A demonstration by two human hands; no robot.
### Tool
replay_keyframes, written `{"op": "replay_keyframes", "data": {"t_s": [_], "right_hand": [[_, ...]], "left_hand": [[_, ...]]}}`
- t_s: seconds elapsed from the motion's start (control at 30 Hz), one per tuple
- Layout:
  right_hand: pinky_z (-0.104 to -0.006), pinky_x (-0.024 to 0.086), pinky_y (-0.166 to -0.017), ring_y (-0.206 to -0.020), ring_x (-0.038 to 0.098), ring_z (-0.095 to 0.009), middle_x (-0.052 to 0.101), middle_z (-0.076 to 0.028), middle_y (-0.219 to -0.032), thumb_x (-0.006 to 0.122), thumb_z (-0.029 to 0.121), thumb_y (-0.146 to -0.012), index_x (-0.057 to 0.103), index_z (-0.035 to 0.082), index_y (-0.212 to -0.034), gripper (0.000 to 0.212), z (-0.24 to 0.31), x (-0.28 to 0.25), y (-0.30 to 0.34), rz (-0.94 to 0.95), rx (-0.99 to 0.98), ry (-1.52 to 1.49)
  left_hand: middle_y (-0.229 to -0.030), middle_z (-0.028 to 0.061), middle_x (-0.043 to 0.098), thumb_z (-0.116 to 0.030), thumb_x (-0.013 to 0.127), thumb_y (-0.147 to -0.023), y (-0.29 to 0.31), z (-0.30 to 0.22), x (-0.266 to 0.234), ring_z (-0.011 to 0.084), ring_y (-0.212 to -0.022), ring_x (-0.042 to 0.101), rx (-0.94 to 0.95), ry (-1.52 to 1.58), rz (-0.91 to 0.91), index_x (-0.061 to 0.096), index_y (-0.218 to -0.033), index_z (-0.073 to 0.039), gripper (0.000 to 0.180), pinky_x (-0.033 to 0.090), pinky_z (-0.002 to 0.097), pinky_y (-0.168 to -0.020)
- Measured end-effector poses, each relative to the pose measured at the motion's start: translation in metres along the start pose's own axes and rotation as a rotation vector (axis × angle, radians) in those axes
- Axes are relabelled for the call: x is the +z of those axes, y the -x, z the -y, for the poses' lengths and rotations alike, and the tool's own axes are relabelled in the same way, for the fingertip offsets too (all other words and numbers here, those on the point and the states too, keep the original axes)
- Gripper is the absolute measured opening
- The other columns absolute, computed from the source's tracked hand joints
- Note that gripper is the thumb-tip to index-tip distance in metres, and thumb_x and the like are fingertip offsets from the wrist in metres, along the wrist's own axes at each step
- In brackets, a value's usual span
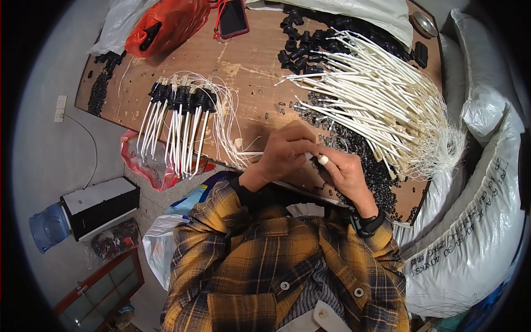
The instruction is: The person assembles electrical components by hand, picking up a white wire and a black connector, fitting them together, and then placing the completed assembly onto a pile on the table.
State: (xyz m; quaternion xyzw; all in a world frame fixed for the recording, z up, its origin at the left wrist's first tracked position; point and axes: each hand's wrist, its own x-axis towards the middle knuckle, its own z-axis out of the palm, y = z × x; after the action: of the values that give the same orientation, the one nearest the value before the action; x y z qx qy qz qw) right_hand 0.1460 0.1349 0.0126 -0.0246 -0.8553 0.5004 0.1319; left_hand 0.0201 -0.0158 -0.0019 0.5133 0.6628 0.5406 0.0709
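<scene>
My left hand [285,152] is closed around a thin white tube [250,153] that sticks out to its left. My right hand [345,171] meets it at the tube's other end, fingertips pinched there, one finger wearing a pale cap. Whether it holds a small part is hidden. Both hands hover over the near edge of a brown wooden table [243,61]. To the left lies a row of finished white tubes with black caps [180,119]. A large fan of bare white tubes with thin wires [381,102] lies to the right.
Small black parts [359,152] are scattered by my right hand, and larger black caps [301,47] lie at the back. A phone [233,17] and a red bag [166,25] sit at the far edge. White sacks [475,221] stand at right. A black-and-white box [99,205] is on the floor.
</scene>
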Motion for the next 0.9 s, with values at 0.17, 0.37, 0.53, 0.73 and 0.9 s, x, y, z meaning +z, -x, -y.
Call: {"op": "replay_keyframes", "data": {"t_s": [0.17, 0.37, 0.53, 0.73, 0.9], "right_hand": [[-0.0288, 0.049, -0.062, -0.068, 0.063, -0.021, 0.067, -0.011, -0.081, 0.061, 0.007, -0.087, 0.066, 0.001, -0.101, 0.016, -0.002, 0.001, 0.0, 0.101, 0.062, -0.148], [-0.0221, 0.039, -0.054, -0.058, 0.048, -0.005, 0.056, 0.001, -0.064, 0.061, 0.005, -0.086, 0.067, -0.001, -0.091, 0.01, 0.0, 0.006, 0.001, -0.042, 0.347, -0.044], [-0.021, 0.034, -0.048, -0.053, 0.039, -0.002, 0.045, 0.003, -0.054, 0.063, 0.007, -0.082, 0.067, -0.001, -0.087, 0.01, -0.01, 0.011, 0.0, -0.162, 0.39, -0.135], [-0.02, 0.031, -0.05, -0.055, 0.037, -0.001, 0.045, 0.007, -0.058, 0.06, 0.004, -0.084, 0.066, -0.001, -0.085, 0.008, -0.014, 0.011, -0.005, -0.166, 0.545, -0.167], [-0.0187, 0.03, -0.05, -0.056, 0.037, 0.0, 0.046, 0.009, -0.061, 0.057, 0.001, -0.085, 0.065, -0.001, -0.082, 0.009, -0.015, 0.015, -0.007, -0.151, 0.539, -0.231]], "left_hand": [[-0.081, 0.0049, 0.058, 0.007, 0.062, -0.064, 0.012, 0.002, -0.002, 0.0228, -0.075, 0.059, -0.133, 0.256, 0.039, 0.067, -0.086, -0.007, 0.026, 0.048, 0.0311, -0.064], [-0.079, 0.0064, 0.06, 0.003, 0.066, -0.069, 0.004, 0.017, -0.02, 0.0203, -0.071, 0.06, -0.524, -0.11, -0.147, 0.066, -0.088, -0.006, 0.021, 0.049, 0.0292, -0.064], [-0.077, 0.0043, 0.062, 0.001, 0.07, -0.071, 0.018, 0.065, -0.041, 0.0131, -0.07, 0.061, -0.399, -0.553, -0.201, 0.067, -0.092, -0.006, 0.022, 0.05, 0.0247, -0.063], [-0.082, 0.0071, 0.065, 0.003, 0.065, -0.072, 0.006, 0.031, -0.018, 0.0185, -0.07, 0.063, -0.523, -0.216, -0.195, 0.066, -0.096, -0.007, 0.026, 0.051, 0.0284, -0.061], [-0.085, 0.0063, 0.065, 0.005, 0.063, -0.069, -0.006, -0.016, 0.027, 0.0226, -0.073, 0.063, -0.235, -0.048, -0.119, 0.067, -0.099, -0.009, 0.033, 0.051, 0.0292, -0.061]]}}
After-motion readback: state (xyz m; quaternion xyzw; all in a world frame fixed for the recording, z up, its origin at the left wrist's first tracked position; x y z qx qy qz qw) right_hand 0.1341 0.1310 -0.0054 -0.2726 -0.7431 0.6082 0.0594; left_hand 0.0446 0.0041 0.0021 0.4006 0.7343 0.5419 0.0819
